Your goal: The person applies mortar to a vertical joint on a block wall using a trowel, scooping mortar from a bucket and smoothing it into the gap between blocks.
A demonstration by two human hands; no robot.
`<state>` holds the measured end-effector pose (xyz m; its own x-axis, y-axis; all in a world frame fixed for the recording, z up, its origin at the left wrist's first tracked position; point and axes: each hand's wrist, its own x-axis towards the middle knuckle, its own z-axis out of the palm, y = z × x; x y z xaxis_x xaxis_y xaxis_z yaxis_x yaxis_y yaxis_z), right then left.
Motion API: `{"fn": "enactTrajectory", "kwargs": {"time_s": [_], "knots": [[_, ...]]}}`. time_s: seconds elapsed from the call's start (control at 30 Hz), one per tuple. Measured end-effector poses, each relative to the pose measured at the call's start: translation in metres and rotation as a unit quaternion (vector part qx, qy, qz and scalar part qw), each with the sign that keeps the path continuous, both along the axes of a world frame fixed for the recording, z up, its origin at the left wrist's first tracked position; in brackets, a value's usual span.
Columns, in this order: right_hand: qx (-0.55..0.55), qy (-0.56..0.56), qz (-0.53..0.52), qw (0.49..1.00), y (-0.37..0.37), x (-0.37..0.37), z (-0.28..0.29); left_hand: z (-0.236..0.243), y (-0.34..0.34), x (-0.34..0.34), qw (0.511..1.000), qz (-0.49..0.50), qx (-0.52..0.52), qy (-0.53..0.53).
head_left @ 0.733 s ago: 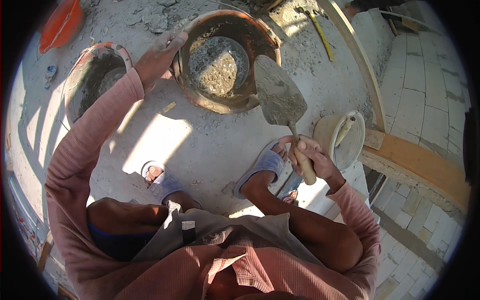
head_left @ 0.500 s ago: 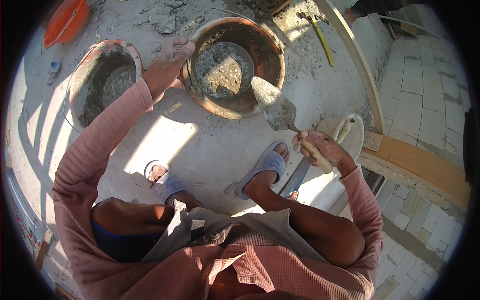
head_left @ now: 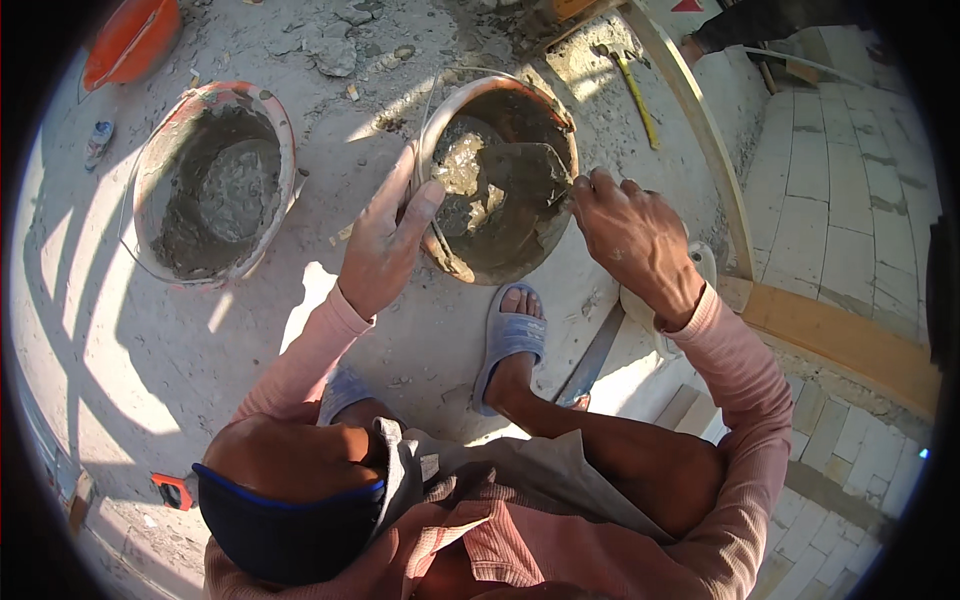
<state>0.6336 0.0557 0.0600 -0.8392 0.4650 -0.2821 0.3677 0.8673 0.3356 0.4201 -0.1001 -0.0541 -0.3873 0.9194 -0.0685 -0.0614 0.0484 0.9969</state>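
An orange-rimmed bucket (head_left: 548,240) stands in front of me with wet, watery mortar (head_left: 462,158) inside. My left hand (head_left: 388,245) is closed on its left rim, the thumb along the near side. My right hand (head_left: 632,238), at the right rim, is closed round the handle of a trowel. The trowel's wide blade (head_left: 525,172) reaches into the bucket, tip pointing left over the mortar. My fingers and the rim mostly hide the trowel's handle.
A second bucket (head_left: 158,225) holding grey mortar (head_left: 240,190) stands left. An orange basin (head_left: 128,40) lies far left. A yellow-handled hammer (head_left: 636,100) rests near a wooden board (head_left: 705,130). A saw (head_left: 592,358) lies beside my right foot. Another person's dark-clothed limb (head_left: 760,22) shows far right.
My right hand has moved up and forward, bringing the trowel from outside the rim into the bucket. My left hand has shifted right and nearer me along the rim. The bucket appears more tilted.
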Motion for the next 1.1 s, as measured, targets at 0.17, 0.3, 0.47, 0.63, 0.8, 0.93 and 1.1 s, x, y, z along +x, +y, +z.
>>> {"fn": "enactTrajectory", "kwargs": {"time_s": [0.17, 0.3, 0.47, 0.63, 0.8, 0.93, 1.1], "knots": [[-0.181, -0.02, -0.03, 0.983, -0.001, -0.026, 0.016, 0.001, -0.003, 0.006, 0.998, 0.051, 0.043, 0.01], [-0.332, 0.044, -0.085, 0.939, 0.018, -0.012, 0.004, 0.014, -0.019, -0.005, 0.996, 0.064, -0.009, -0.06], [-0.443, 0.115, -0.127, 0.88, 0.026, 0.009, -0.008, 0.028, -0.03, -0.018, 0.994, 0.103, -0.001, -0.037], [-0.487, 0.201, -0.14, 0.838, 0.047, 0.023, -0.008, 0.012, -0.061, -0.039, 0.977, 0.19, -0.058, -0.082], [-0.445, 0.221, -0.091, 0.863, 0.082, 0.018, -0.005, -0.011, -0.099, -0.025, 0.958, 0.262, -0.111, -0.026], [-0.508, 0.163, -0.303, 0.789, 0.127, 0.01, -0.023, -0.005, -0.098, -0.018, 0.939, 0.281, -0.145, -0.135], [-0.534, 0.235, -0.381, 0.717, 0.198, 0.007, -0.047, 0.004, -0.091, -0.019, 0.945, 0.289, -0.121, -0.093]]}}
